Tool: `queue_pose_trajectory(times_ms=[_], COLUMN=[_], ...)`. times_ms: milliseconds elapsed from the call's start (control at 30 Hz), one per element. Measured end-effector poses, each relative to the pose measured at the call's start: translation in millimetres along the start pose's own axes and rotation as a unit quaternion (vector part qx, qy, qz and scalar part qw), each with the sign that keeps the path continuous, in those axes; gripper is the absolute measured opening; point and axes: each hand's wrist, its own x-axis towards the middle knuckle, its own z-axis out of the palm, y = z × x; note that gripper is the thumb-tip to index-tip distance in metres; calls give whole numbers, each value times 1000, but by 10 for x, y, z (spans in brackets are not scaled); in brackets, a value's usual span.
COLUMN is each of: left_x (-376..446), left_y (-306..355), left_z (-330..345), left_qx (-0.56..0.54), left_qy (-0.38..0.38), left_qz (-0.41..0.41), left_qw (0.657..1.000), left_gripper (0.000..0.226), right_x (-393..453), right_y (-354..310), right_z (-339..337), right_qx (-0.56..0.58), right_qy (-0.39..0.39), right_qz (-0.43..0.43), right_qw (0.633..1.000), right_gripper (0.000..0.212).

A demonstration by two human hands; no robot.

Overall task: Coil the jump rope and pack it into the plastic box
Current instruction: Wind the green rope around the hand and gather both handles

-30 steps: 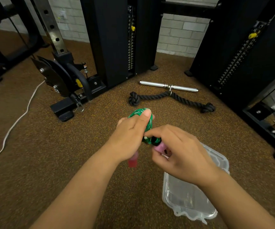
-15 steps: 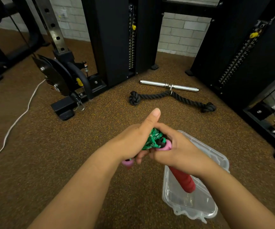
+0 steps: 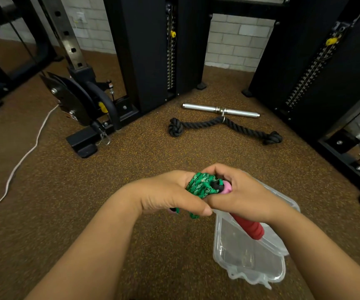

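We squeeze the green rope (image 3: 200,185) tight in our left hand (image 3: 170,194) so it stays coiled, while our right hand (image 3: 242,195) grips the red handle (image 3: 249,228) over the box (image 3: 248,265).

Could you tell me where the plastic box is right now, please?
In the head view, the plastic box lies open on the floor at lower right, directly beneath the right hand and its red handle.

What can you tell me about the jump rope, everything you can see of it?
The jump rope is a green cord with darker flecks, looking braided, bunched into a tight coil between both hands. The left hand wraps the coil; the right hand grips a red ribbed handle with a pink collar and black tip, angled down over the open clear plastic box. A bit of pink shows under the left hand, probably the second handle.
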Motion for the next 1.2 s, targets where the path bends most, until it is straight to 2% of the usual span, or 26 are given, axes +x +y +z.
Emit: queue_pose_trajectory(times_ms=[167, 300, 500, 700, 833, 967, 1067, 1200], left_x=[5, 23, 23, 87, 129, 189, 246, 345], left_y=[-1, -46, -4, 37, 14, 4, -19, -13], left_z=[9, 5, -1, 101, 87, 107, 134, 141], left_qx=[-45, -63, -68, -58, 42, 101, 160, 132], left_qy=[-30, -4, 54, 174, 289, 338, 386, 417], left_qz=[8, 21, 28, 91, 143, 178, 189, 171], left_qw=[998, 998, 996, 979, 946, 918, 889, 883], left_gripper=[28, 27, 34, 26, 30, 32, 35, 35], right_x=[-22, -19, 2, 29, 56, 99, 114, 141], right_y=[-24, -6, 19, 64, 93, 112, 117, 206], right_z=[-21, 8, 12, -21, 14, 48, 121, 300], right_qx=[-14, -69, -30, 18, 44, 100, 151, 256], right_qy=[-8, 16, 42, 93, 120, 145, 152, 120], right_qz=[-11, -29, -49, -45, -35, -16, -10, -5], right_qw=[1000, 997, 997, 995, 991, 984, 977, 959], right_gripper=[26, 17, 13, 12, 12, 12, 17, 48])
